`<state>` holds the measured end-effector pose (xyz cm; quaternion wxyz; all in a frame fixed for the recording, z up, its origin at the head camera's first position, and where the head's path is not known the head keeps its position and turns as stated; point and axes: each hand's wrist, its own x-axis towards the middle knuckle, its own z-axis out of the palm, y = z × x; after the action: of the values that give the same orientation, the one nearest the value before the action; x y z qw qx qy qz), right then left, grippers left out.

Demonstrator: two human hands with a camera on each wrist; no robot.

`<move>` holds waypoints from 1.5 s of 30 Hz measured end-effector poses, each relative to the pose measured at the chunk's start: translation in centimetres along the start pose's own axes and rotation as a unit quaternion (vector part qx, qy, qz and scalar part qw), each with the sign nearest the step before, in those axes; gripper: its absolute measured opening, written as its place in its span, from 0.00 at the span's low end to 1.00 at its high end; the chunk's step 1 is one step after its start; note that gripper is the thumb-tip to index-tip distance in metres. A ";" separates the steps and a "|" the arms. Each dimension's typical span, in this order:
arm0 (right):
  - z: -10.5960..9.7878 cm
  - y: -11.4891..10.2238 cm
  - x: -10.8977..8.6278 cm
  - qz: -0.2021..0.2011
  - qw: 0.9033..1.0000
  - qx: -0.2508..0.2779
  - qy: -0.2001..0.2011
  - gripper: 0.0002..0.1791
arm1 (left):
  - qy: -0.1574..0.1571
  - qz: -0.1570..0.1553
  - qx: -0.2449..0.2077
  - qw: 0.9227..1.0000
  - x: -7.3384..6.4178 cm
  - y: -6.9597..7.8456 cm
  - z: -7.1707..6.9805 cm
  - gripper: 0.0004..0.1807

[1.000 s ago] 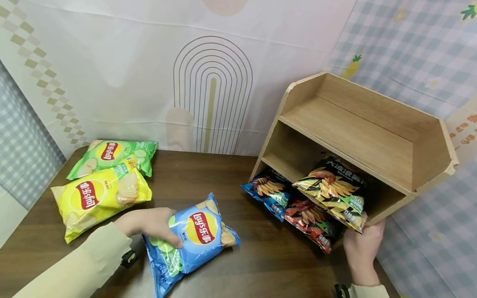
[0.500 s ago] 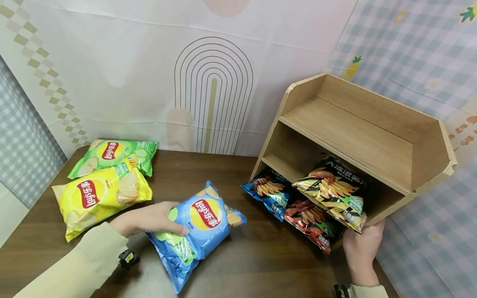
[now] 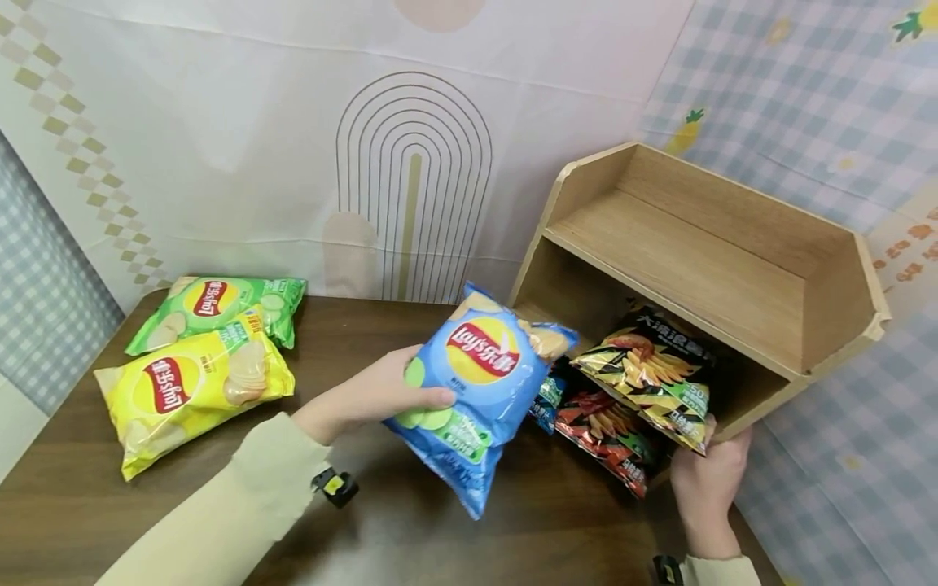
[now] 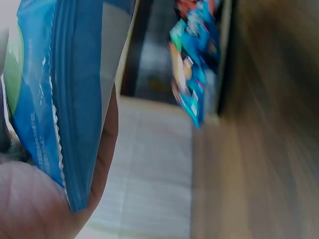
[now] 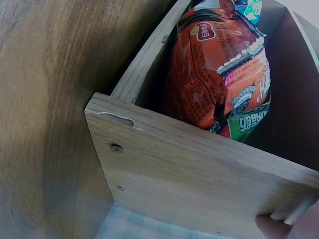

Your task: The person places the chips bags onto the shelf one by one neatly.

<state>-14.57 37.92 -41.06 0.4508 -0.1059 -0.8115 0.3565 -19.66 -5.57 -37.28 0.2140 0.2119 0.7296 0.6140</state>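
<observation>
Above table (image 3: 557, 529), blue bag (image 3: 484, 387) pinched along left edge by left grip (image 3: 381, 394); right grip (image 3: 709, 472) holds shelf (image 3: 681, 264).

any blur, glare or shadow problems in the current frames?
Head: mostly sharp, pale sheen on the table, highlights on the blue Lay's bag; left wrist: table and small blue packet blurred, upper-left corner blown out; right wrist: red packet fairly crisp, shelf interior shadowed, upper-right corner washed out.

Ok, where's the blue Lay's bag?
In the head view's centre, the left hand holds the blue Lay's bag, right of the yellow bag, its upper right corner overlapping the wooden shelf.
</observation>
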 end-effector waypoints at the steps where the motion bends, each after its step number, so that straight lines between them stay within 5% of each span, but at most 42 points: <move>1: 0.0 -0.1 0.0 0.002 1.000 0.001 -0.003 0.23 | 0.003 0.008 0.005 1.000 0.5 0.4 0.4 0.33; 19: 0.2 -0.3 -0.3 0.003 1.000 -0.003 -0.020 0.23 | 0.035 0.047 0.038 0.998 8.2 6.6 4.2 0.35; 28: 0.5 -0.3 -0.6 0.004 1.000 0.005 -0.011 0.20 | 0.094 0.008 0.039 0.995 10.3 6.3 3.7 0.48; 30: 0.5 -0.3 -0.5 0.004 1.000 0.004 -0.010 0.20 | 0.075 -0.002 0.014 0.997 10.3 5.9 3.5 0.48; 34: 0.2 -0.2 -0.5 -0.017 1.000 -0.002 -0.019 0.20 | -0.019 -0.009 -0.065 0.998 9.8 5.3 2.9 0.47; 40: -0.1 0.1 -0.3 -0.044 0.999 -0.006 -0.020 0.21 | -0.138 0.000 -0.166 0.976 8.7 5.0 2.3 0.52; 45: -0.3 0.2 -0.1 -0.035 0.999 -0.004 -0.015 0.22 | -0.162 0.008 -0.228 0.960 8.5 4.6 2.1 0.54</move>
<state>-14.30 38.20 -41.18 0.4501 -0.0742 -0.8230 0.3386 -25.20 1.75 -33.54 0.3675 0.2599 0.5244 0.7228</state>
